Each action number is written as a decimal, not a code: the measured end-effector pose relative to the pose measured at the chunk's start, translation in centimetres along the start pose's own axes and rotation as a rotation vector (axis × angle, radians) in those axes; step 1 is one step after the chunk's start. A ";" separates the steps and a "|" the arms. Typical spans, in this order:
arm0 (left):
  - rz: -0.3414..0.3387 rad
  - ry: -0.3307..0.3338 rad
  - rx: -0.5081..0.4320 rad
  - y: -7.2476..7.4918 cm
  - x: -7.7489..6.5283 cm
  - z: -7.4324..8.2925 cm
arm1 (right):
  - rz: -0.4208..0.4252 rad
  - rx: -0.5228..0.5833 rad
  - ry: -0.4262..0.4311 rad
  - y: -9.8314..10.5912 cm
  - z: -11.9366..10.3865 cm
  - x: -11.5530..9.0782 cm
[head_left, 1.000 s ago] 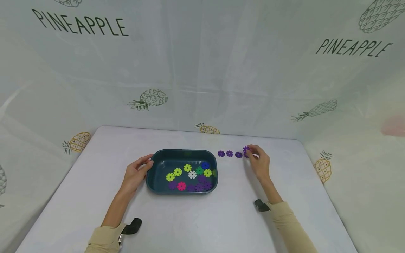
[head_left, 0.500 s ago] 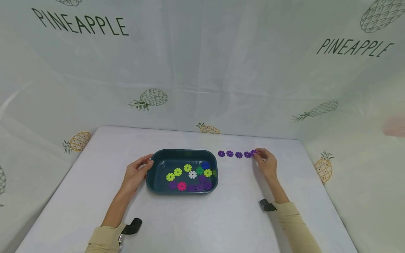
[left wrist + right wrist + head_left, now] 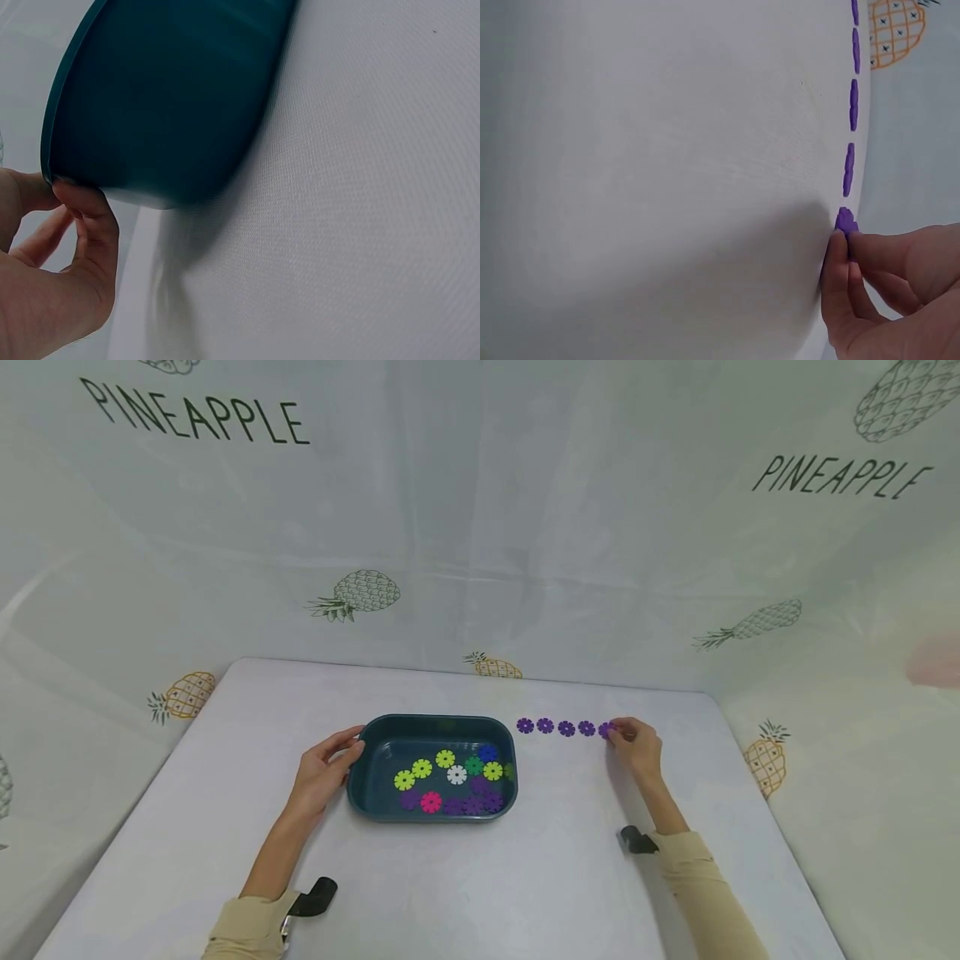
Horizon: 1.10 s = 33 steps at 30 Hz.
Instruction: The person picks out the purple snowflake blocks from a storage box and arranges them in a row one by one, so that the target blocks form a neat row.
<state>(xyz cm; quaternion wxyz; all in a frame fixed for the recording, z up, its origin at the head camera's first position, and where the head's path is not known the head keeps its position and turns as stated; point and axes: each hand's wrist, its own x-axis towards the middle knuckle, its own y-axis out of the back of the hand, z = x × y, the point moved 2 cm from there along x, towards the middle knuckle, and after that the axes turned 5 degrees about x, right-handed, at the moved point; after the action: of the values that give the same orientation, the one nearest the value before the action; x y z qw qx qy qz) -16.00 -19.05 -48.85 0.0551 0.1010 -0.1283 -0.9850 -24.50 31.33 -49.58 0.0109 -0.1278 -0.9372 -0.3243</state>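
At the right end of a row of purple snowflake discs (image 3: 566, 728), my right hand (image 3: 637, 748) pinches one more purple snowflake disc (image 3: 845, 219) between thumb and finger. In the right wrist view that disc is slightly tilted, while the others lie flat in line beside it. My left hand (image 3: 318, 774) grips the left rim of a dark teal tray (image 3: 431, 817), thumb and finger on either side of the edge (image 3: 49, 142). Inside the tray lie yellow discs (image 3: 422, 768), a white disc (image 3: 457, 774), a pink disc (image 3: 431, 802), a green disc, a blue disc and several purple ones.
Both stand on a white table (image 3: 465, 893) whose far edge meets a pale curtain (image 3: 480, 543) printed with pineapples. The row of discs runs near that far edge, to the right of the tray. A dark camera mount (image 3: 313, 897) sits at the left wrist.
My right hand has moved right and down with the purple disc, from above the row's fourth disc to the row's right end. The left hand and the tray have stayed put.
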 end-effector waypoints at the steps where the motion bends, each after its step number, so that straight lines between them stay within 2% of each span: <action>1: 0.002 0.003 0.001 0.0 0.0 0.0 | -0.002 -0.006 0.004 0.0 0.0 0.1; 10: -0.004 0.005 -0.001 0.0 0.1 0.0 | -0.041 -0.030 -0.004 0.2 0.0 0.4; 22: -0.002 0.013 -0.011 0.0 0.2 -0.1 | -0.034 0.027 0.045 0.2 -0.9 -0.3; 33: -0.003 0.026 -0.002 0.0 0.1 -0.2 | -0.104 0.072 0.118 0.0 -3.6 -1.1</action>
<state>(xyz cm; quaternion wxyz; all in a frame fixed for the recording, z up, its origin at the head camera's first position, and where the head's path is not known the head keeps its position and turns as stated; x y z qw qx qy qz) -16.10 -19.09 -49.08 0.0554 0.1142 -0.1263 -0.9838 -23.63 28.84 -46.85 0.0538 -0.0589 -0.9514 -0.2976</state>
